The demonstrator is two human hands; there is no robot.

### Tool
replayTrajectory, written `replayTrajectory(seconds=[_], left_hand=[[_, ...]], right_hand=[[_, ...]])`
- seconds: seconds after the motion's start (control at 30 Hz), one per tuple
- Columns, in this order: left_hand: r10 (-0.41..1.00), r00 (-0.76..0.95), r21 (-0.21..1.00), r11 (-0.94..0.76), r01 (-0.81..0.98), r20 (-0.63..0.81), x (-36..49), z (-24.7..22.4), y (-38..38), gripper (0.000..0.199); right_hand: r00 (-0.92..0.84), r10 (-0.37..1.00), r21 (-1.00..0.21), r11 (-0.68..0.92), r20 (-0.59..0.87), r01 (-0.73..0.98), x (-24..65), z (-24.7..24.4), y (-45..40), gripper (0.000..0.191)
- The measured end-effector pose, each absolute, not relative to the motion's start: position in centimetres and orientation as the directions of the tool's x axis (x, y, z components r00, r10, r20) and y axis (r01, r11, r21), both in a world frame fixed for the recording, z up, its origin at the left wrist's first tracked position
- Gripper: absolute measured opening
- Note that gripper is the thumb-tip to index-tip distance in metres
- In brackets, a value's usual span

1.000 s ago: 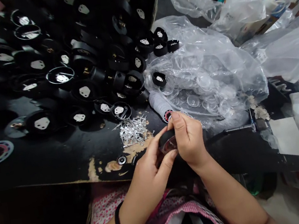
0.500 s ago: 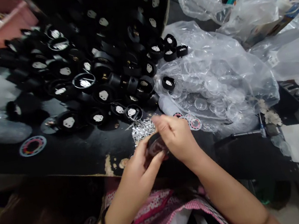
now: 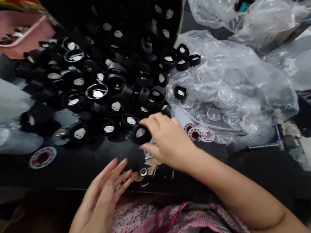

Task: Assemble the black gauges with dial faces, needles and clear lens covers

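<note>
My right hand has its thumb and fingers around the rim of a round black case with a white plate inside, at the front of a heap of similar cases. My left hand is held over the table's front edge, fingers stretched out, with nothing in it. Between the hands lies a small round black-and-silver piece. Small white slivers show beneath my right hand, which hides most of them.
Black round cases spread across the back. Printed ring discs lie beside a clear bag of transparent round covers. Another disc lies left, near a clear cylinder. A pink bin stands back left.
Both hands were together around a dark round piece. They have parted: my left hand has drawn back left and opened, and my right hand has moved to a black case. The view has shifted slightly.
</note>
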State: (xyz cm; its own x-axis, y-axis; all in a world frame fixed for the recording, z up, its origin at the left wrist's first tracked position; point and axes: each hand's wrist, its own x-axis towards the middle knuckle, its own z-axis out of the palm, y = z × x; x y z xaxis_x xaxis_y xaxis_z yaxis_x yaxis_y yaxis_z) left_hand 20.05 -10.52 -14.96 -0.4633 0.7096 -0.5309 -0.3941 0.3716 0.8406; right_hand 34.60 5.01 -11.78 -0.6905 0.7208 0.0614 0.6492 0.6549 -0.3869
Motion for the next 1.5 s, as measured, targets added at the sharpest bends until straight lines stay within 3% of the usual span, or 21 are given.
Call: replayTrajectory(seconds=[0.07,0.13,0.2,0.3,0.37,0.4,0.47,0.57,0.63,0.77,0.83,0.93,1.0,1.07,1.3,1.5], left_hand=[[0.714,-0.352,0.738,0.339,-0.583,-0.606,21.9,-14.5,-7.6,0.036],[0.712,-0.256,0.654,0.362,-0.664,-0.654,23.2,-14.6,-5.9,0.027],[0.736,-0.161,0.614,0.401,-0.68,-0.658,24.2,-14.9,-5.3,0.025],[0.784,-0.049,0.582,0.416,-0.698,-0.619,25.4,-14.9,-5.4,0.033],[0.778,-0.023,0.549,0.422,-0.721,-0.628,26.3,-14.8,-5.5,0.035],[0.766,-0.013,0.528,0.43,-0.733,-0.642,26.6,-14.7,-5.5,0.035],[0.746,-0.008,0.496,0.435,-0.752,-0.666,27.1,-14.7,-5.4,0.034],[0.739,-0.009,0.479,0.428,-0.767,-0.674,27.3,-14.8,-5.2,0.033],[0.738,-0.01,0.472,0.421,-0.774,-0.675,27.3,-14.8,-5.1,0.035],[0.754,-0.019,0.462,0.382,-0.8,-0.657,27.8,-14.3,-4.9,0.037],[0.772,-0.003,0.454,0.37,-0.811,-0.635,28.2,-14.0,-4.7,0.037],[0.788,-0.046,0.483,0.329,-0.811,-0.614,28.3,-13.7,-4.4,0.037],[0.786,-0.12,0.538,0.295,-0.789,-0.606,28.2,-13.8,-4.3,0.037],[0.79,-0.161,0.588,0.285,-0.757,-0.591,28.1,-14.1,-4.3,0.037],[0.835,-0.122,0.64,0.308,-0.704,-0.536,29.1,-14.1,-5.0,0.024],[0.851,-0.189,0.761,0.314,-0.567,-0.491,29.5,-15.2,-5.8,0.037]], right_hand=[[-0.755,0.653,-0.45,0.692,0.057,0.565,35.9,-11.2,3.4,0.045],[-0.781,0.622,-0.536,0.679,0.055,0.503,37.9,-11.1,2.6,0.046],[-0.688,0.724,-0.583,0.58,0.049,0.57,40.6,-11.5,2.7,0.043],[-0.31,0.951,-0.43,0.276,-0.009,0.86,44.3,-12.7,4.0,0.033],[-0.2,0.979,-0.366,0.177,-0.025,0.913,45.7,-13.5,4.7,0.025],[-0.191,0.981,-0.394,0.166,-0.025,0.904,46.0,-13.8,5.0,0.02],[-0.179,0.983,-0.528,0.137,-0.028,0.838,46.4,-14.1,5.2,0.01],[-0.184,0.98,-0.734,0.069,-0.076,0.675,46.9,-14.4,5.5,0.019],[-0.209,0.975,-0.796,0.068,-0.074,0.602,47.2,-14.4,5.6,0.023],[-0.168,0.982,-0.857,0.158,0.085,0.491,46.6,-13.9,4.9,0.019],[-0.168,0.983,-0.911,0.13,0.068,0.392,45.6,-13.6,4.0,0.016],[-0.245,0.961,-0.972,-0.074,-0.129,0.222,44.2,-13.4,3.0,0.016],[-0.282,0.939,-0.974,-0.151,-0.195,0.17,43.8,-13.3,2.6,0.029],[-0.29,0.939,-0.972,-0.129,-0.183,0.194,43.6,-13.1,2.5,0.033],[-0.257,0.966,-0.934,0.07,-0.025,0.352,41.8,-11.6,1.5,0.006],[-0.271,0.946,-0.923,-0.062,-0.175,0.379,41.6,-12.3,1.5,0.014]])
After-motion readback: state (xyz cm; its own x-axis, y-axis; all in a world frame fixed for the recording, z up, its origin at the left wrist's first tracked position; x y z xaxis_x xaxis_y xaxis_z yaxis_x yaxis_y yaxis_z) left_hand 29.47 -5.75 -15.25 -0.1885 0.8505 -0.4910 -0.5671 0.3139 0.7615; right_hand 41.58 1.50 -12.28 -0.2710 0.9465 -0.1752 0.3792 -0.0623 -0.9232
